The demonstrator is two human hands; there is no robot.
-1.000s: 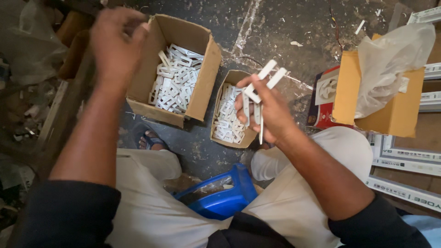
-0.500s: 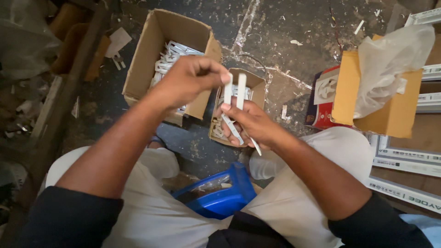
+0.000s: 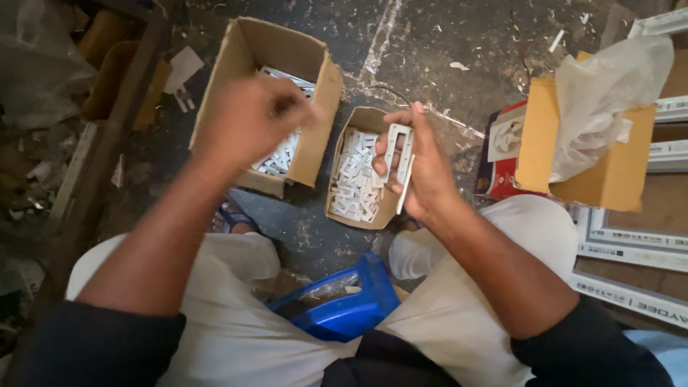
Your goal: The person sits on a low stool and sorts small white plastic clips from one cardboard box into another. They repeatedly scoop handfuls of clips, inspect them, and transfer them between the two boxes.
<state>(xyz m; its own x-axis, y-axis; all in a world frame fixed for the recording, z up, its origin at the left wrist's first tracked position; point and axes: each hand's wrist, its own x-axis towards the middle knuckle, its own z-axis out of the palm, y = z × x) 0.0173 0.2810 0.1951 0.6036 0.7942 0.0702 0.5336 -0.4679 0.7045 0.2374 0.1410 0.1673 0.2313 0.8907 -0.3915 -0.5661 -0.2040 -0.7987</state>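
Note:
My right hand point(image 3: 423, 172) holds a small white plastic frame part point(image 3: 398, 154) upright above a little cardboard box point(image 3: 358, 123) filled with several white plastic pieces. My left hand point(image 3: 247, 118) is blurred, its fingers curled in a loose fist, and it hovers over a bigger cardboard box point(image 3: 287, 54) that also holds white plastic pieces. Whether the left hand holds anything is hidden by the blur.
A blue plastic stool point(image 3: 344, 308) sits between my knees. At the right stand an orange box with a clear plastic bag point(image 3: 609, 93), a red carton point(image 3: 502, 154) and white framed panels point(image 3: 631, 244). Wooden planks and debris point(image 3: 93, 143) lie at the left on the dark floor.
My left hand came from the far left to meet my right hand, then drew back left over the big box. The two white strips in my right hand now form one frame.

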